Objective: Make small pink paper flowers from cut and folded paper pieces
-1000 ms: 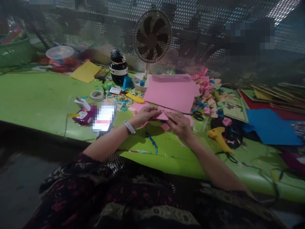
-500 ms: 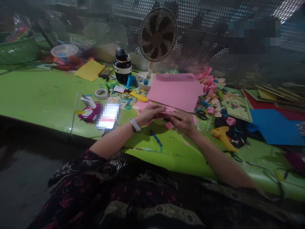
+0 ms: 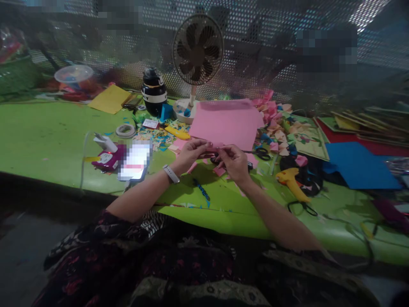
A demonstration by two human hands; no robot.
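Observation:
My left hand point(image 3: 192, 156) and my right hand point(image 3: 234, 163) meet above the table, fingertips pinched on a small piece of pink paper point(image 3: 212, 149). How the piece is folded is too small to make out. Behind them lies a large pink sheet point(image 3: 225, 121). Pink scraps point(image 3: 219, 171) are scattered under my right hand, near a dark object point(image 3: 214, 160) partly hidden by the fingers. Just right of that hand, black-handled scissors point(image 3: 262, 154) rest on the table. A dark blue, slender object point(image 3: 202, 190) lies nearer to me.
A phone point(image 3: 136, 161), a purple power block point(image 3: 109, 158) and a tape roll point(image 3: 125, 131) sit left. Behind are a black bottle point(image 3: 154, 96), a fan point(image 3: 197, 53) and a yellow cutter point(image 3: 177, 132). A yellow glue gun point(image 3: 293, 183) and blue sheet point(image 3: 361, 166) lie right.
The whole view has shifted, so most things appear further left. My right hand has turned slightly and its fingers sit closer to my left fingertips; the pink paper stays between both hands.

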